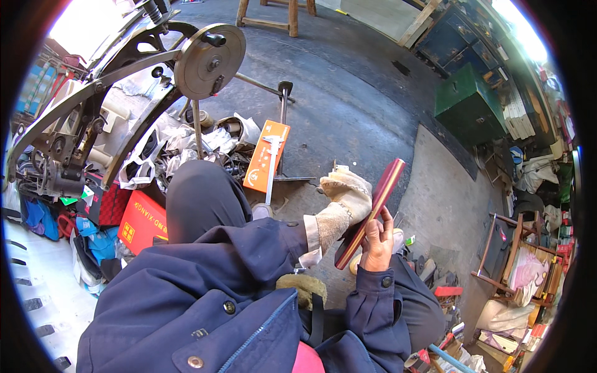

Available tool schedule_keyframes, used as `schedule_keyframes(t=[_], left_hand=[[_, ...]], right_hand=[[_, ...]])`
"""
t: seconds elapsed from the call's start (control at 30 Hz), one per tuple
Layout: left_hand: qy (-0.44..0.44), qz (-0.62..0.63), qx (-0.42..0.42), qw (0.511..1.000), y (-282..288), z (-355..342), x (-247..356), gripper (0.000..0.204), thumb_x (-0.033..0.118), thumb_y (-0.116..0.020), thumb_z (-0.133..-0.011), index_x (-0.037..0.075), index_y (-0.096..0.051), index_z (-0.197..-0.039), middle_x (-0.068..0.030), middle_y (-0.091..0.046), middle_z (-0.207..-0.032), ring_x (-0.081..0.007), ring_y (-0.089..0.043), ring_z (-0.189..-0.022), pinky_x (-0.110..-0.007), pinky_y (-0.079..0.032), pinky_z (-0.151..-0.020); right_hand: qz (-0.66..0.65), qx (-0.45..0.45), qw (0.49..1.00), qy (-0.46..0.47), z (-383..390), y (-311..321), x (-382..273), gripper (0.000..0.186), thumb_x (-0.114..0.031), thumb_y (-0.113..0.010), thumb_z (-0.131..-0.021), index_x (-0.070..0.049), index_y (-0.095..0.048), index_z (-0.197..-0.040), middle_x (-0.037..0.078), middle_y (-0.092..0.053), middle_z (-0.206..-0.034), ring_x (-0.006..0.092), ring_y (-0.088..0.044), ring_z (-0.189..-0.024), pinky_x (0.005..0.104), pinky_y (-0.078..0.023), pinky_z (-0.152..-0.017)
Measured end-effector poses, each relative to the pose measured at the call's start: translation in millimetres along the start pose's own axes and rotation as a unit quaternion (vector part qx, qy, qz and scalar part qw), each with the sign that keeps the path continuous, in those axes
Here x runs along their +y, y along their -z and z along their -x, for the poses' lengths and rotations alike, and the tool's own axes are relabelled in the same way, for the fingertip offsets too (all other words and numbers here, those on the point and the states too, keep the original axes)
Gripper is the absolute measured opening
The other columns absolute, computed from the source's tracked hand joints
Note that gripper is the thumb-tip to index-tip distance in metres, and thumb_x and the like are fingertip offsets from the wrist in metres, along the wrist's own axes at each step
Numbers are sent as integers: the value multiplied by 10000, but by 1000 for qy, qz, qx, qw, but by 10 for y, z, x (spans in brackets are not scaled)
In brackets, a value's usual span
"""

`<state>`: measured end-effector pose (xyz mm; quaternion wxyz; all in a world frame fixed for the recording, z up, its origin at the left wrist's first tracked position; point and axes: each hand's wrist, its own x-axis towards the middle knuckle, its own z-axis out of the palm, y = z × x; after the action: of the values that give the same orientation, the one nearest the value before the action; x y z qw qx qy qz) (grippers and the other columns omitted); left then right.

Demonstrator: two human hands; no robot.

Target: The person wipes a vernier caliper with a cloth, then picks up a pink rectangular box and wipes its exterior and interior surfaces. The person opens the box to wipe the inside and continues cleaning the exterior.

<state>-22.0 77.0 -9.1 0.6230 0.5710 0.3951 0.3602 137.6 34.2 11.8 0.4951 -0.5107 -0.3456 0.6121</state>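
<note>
My right hand (377,245) is bare and closed on the lower part of a flat, dark red book-shaped thing (372,214). This stands on edge, tilted, with a gold band along its side; whether it is a book or a case I cannot tell. My left hand (341,198), in a thick beige cloth glove, is bunched closed just left of it. A small light-brown tip shows above the glove, too small to name. Past my left knee, a metal caliper (272,158) lies across an orange box (256,166), which leans by a dark metal stand (285,102).
A hand-cranked machine with a round metal wheel (210,61) stands at the left. Below it are scraps in bags and a red box (143,222). At the right are a green cabinet (467,105) and a wooden chair frame (507,248). A wooden stool (268,15) stands far ahead.
</note>
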Motion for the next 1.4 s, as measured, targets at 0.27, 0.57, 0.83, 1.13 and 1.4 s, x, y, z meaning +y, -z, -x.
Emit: schedule_keyframes(t=[0.27,0.57,0.83,1.13,1.4], left_hand=[[-50,-184,-72,979,191,208,257,363,204,-597,-993,52,-544,-1318,-75,-634,-1200,-170,-640,-1040,-334,-537,-896],[-155,-638,100,747,64,-89,264,251,183,-712,-702,49,-699,-913,-173,-647,-792,-324,-681,-751,-430,-536,-670],[42,318,80,944,220,-107,30,288,202,-697,-835,19,-673,-1056,-167,-696,-836,-300,-716,-833,-387,-578,-707],[180,523,69,830,210,1,111,328,281,-621,-943,33,-634,-1158,-137,-706,-934,-266,-713,-898,-382,-584,-767],[255,512,107,813,285,3,367,380,393,-511,-1011,79,-595,-1207,-92,-682,-1056,-230,-680,-939,-408,-560,-834]], right_hand=[[26,-76,997,-22,31,-13,-53,847,-160,-808,-823,-25,-317,-1500,148,-541,-1293,247,-573,-1185,389,-490,-1002],[-33,-52,997,-41,45,17,-158,715,-154,-749,-856,-12,-387,-1457,135,-626,-1234,216,-612,-1140,342,-498,-975],[-179,-45,980,-71,20,200,-312,510,-250,-504,-938,-9,-472,-1385,110,-595,-1246,227,-617,-1093,351,-494,-939],[-89,-87,992,-15,37,182,-607,551,-244,-549,-888,32,-475,-1359,147,-613,-1214,238,-640,-1065,354,-518,-917],[-66,-120,991,-15,47,134,-645,541,-293,-496,-937,20,-471,-1379,129,-609,-1228,232,-621,-1084,347,-502,-914]])
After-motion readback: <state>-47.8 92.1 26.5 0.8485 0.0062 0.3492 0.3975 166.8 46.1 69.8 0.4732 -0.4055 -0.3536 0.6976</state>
